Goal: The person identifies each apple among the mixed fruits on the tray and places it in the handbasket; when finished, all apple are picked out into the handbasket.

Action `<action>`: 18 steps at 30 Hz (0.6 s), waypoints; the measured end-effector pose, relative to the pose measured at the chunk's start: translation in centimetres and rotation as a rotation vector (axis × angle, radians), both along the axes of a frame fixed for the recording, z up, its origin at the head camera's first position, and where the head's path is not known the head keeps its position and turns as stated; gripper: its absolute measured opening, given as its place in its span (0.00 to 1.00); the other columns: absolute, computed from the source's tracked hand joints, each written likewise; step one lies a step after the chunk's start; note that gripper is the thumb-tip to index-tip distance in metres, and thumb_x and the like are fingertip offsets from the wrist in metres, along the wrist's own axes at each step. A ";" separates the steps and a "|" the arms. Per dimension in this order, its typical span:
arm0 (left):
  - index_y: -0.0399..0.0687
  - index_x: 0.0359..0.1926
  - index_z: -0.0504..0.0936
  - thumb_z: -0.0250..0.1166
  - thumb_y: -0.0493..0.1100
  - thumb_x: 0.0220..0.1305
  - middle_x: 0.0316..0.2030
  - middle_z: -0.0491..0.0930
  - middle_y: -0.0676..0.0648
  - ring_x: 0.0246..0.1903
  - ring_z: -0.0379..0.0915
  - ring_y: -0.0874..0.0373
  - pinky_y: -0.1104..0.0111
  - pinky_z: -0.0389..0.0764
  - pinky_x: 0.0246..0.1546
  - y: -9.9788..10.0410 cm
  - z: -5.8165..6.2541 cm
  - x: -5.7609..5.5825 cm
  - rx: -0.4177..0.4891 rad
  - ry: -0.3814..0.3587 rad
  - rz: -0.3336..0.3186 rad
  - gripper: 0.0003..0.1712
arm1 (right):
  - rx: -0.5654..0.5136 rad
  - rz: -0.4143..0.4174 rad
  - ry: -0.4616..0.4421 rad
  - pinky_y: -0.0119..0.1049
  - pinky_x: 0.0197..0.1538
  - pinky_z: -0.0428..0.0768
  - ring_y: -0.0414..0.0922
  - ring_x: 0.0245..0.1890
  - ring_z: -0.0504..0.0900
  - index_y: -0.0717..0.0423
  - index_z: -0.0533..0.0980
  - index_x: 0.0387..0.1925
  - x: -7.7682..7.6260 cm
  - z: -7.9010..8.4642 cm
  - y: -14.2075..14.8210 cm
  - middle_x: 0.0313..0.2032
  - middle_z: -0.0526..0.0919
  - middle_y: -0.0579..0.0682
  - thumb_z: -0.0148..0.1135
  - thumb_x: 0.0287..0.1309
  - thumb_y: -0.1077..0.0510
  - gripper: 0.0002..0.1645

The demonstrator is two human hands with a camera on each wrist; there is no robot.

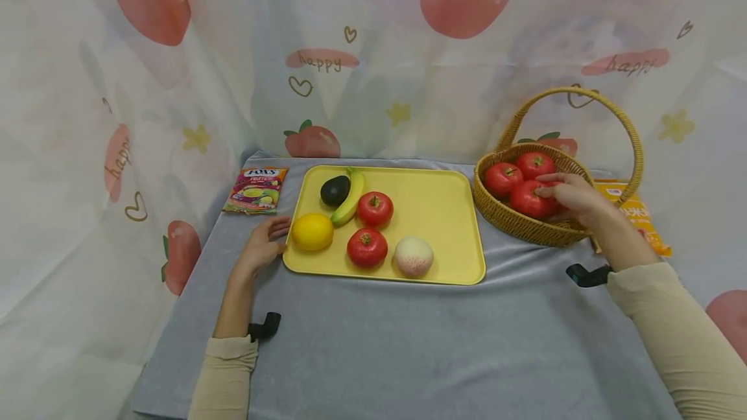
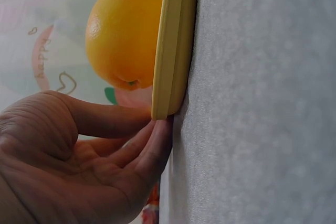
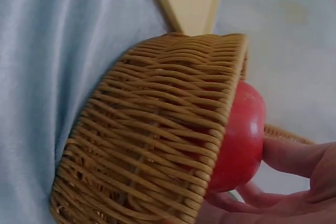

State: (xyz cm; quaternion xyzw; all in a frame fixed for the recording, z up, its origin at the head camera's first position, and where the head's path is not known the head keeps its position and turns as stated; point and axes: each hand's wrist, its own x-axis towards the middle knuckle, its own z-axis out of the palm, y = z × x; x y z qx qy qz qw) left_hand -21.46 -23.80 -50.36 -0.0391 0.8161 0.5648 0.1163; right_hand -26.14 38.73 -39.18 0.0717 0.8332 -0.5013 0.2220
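My right hand (image 1: 574, 196) reaches into the wicker basket (image 1: 513, 229) and grips a red pomegranate (image 1: 530, 201) with thumb and fingers. That fruit (image 3: 244, 137) stands partly above the basket rim in the right wrist view. Behind it lie two more red pomegranates (image 1: 504, 179). At the yellow tray's (image 1: 449, 212) left edge, my left hand (image 1: 262, 245) touches the rim with thumb and extended fingers. Nearest to it on the tray is an orange (image 2: 126, 35). The tray also bears an avocado (image 1: 335, 191), a banana (image 1: 350, 199), two red pomegranates (image 1: 367, 248) and a pale peach (image 1: 414, 256).
A Fox's candy bag (image 1: 255, 191) lies left of the tray. Partly behind the basket sits an orange-yellow packet (image 1: 644, 219). The basket's tall handle (image 1: 633, 141) arches over it. Grey cloth (image 1: 379, 342) covers the table, and a printed curtain (image 1: 373, 102) hangs behind.
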 end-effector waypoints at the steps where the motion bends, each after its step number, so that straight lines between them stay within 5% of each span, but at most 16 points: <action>1: 0.33 0.77 0.61 0.57 0.21 0.67 0.73 0.66 0.32 0.73 0.63 0.39 0.47 0.68 0.71 0.0 0.0 0.0 -0.002 0.000 0.001 0.38 | 0.007 0.006 -0.001 0.59 0.59 0.82 0.68 0.70 0.58 0.71 0.43 0.80 0.0 -0.1 0.0 0.77 0.42 0.76 0.45 0.80 0.57 0.40; 12: 0.32 0.76 0.62 0.56 0.21 0.65 0.72 0.68 0.32 0.72 0.65 0.39 0.48 0.68 0.72 0.1 0.0 -0.1 -0.024 0.002 0.010 0.38 | 0.110 0.062 0.031 0.49 0.57 0.80 0.64 0.70 0.59 0.69 0.48 0.80 -0.3 -2.2 -0.5 0.76 0.51 0.75 0.49 0.78 0.61 0.38; 18: 0.33 0.76 0.63 0.56 0.20 0.65 0.71 0.68 0.32 0.72 0.65 0.39 0.48 0.68 0.72 0.1 -0.2 -0.2 -0.020 0.004 0.015 0.38 | 0.185 0.078 0.078 0.48 0.54 0.83 0.62 0.67 0.66 0.69 0.52 0.79 -0.1 -1.6 -0.8 0.73 0.60 0.75 0.51 0.76 0.61 0.37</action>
